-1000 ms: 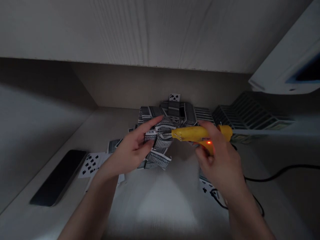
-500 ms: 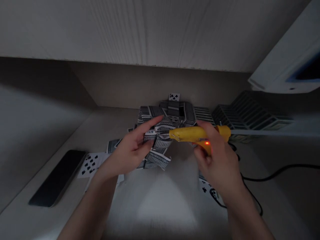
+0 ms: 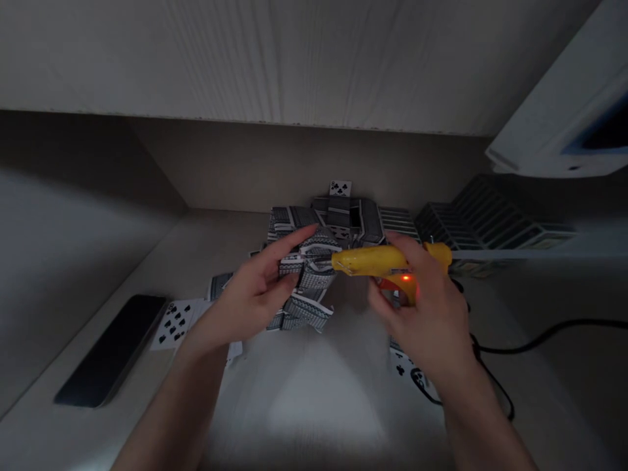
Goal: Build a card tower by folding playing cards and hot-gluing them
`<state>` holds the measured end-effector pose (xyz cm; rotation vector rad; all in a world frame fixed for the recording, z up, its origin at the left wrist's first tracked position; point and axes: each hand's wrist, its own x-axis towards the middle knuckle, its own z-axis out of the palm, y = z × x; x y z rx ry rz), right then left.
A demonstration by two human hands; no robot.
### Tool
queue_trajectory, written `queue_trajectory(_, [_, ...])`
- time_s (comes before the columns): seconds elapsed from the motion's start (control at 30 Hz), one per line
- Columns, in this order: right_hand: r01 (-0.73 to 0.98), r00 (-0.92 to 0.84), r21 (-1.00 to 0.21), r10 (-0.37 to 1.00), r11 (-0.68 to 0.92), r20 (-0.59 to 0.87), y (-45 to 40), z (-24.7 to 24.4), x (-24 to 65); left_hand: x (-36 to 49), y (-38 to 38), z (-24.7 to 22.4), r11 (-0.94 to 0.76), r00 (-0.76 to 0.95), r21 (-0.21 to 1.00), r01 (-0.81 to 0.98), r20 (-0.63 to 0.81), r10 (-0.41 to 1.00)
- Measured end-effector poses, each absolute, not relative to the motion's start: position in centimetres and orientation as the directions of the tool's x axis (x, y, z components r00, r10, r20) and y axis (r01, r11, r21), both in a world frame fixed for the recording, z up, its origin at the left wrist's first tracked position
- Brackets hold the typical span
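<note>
My right hand (image 3: pixel 424 307) is wrapped round a yellow glue gun (image 3: pixel 367 261) with a lit red light and a long pale glue stick (image 3: pixel 510 254) out of its back end. The gun's nozzle points left and sits at a folded playing-card piece (image 3: pixel 316 278) with a patterned grey back. My left hand (image 3: pixel 260 288) grips that piece between thumb and index finger. More folded card pieces (image 3: pixel 294 216) lie behind it, with an eight of clubs (image 3: pixel 340 188) upright at the back.
A black phone (image 3: pixel 112 350) lies at the left beside an eight of spades (image 3: pixel 173 324). Loose cards (image 3: pixel 402 366) and a black cable (image 3: pixel 540 343) are at the right. Striped card structures (image 3: pixel 490 216) stand behind, under a white object (image 3: pixel 564 111).
The fingers of my right hand at the trigger have shifted slightly left, baring more of the red trigger. The nozzle stays at the card piece. The view has shifted slightly.
</note>
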<state>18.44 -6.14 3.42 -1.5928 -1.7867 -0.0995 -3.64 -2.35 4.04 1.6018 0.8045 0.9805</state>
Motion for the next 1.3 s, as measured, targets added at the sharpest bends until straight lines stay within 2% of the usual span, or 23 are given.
queue_trajectory(0.27, [0.867, 0.072, -0.44, 0.818, 0.231, 0.571, -6.0, 3.1, 18.0, -3.8, -2.4, 4.0, -0.252, 0.424, 0.967, 0.048, 0.209, 0.881])
queue_trajectory(0.43, [0.897, 0.063, -0.399, 0.837, 0.192, 0.544, -6.0, 3.0, 18.2, -3.8, -2.3, 3.8, -0.26, 0.412, 0.964, 0.063, 0.212, 0.886])
queue_trajectory(0.8, [0.918, 0.015, -0.342, 0.843, 0.202, 0.538, -5.9, 3.0, 18.6, -3.7, -2.4, 4.0, -0.202, 0.428, 0.979, 0.029, 0.171, 0.887])
queue_trajectory(1.3, [0.947, -0.054, -0.236, 0.835, 0.216, 0.548, -5.8, 2.8, 19.2, -3.8, -2.2, 4.0, -0.214, 0.434, 0.977, 0.02, 0.184, 0.882])
